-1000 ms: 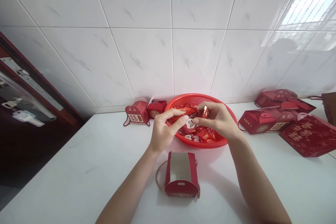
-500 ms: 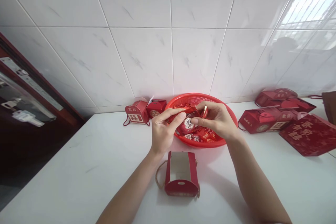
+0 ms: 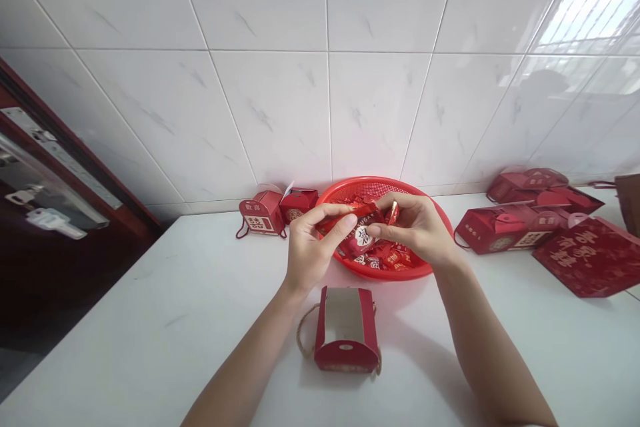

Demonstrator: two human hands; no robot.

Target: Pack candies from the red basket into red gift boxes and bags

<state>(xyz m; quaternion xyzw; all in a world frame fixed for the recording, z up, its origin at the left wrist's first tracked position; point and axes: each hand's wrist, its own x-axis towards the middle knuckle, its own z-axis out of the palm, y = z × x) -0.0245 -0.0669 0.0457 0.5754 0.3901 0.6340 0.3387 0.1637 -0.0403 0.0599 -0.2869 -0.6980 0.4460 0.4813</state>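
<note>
Both my hands are raised over a round red plastic basket (image 3: 373,188) heaped with red-wrapped sweets (image 3: 393,257). My left hand (image 3: 313,243) pinches one end of a red foil packet (image 3: 350,212). My right hand (image 3: 413,228) grips a small gold-edged red piece (image 3: 393,213) with its fingertips, and the packet's other end seems to reach it. A sweet with a white emblem (image 3: 363,237) sits just under my right fingers. Whether it is held or resting cannot be told. An open red gift box (image 3: 346,330) with a rope handle stands below my hands.
Two small red gift boxes (image 3: 261,213) stand left of the basket against the white tile wall (image 3: 260,100). Further red boxes (image 3: 500,230) and a red printed bag (image 3: 587,257) lie on the right of the white counter (image 3: 150,300). A door edge with a lock (image 3: 55,180) is at left.
My hands have shifted only slightly, and the left one has turned the red packet a little. The gift box and basket stay in place.
</note>
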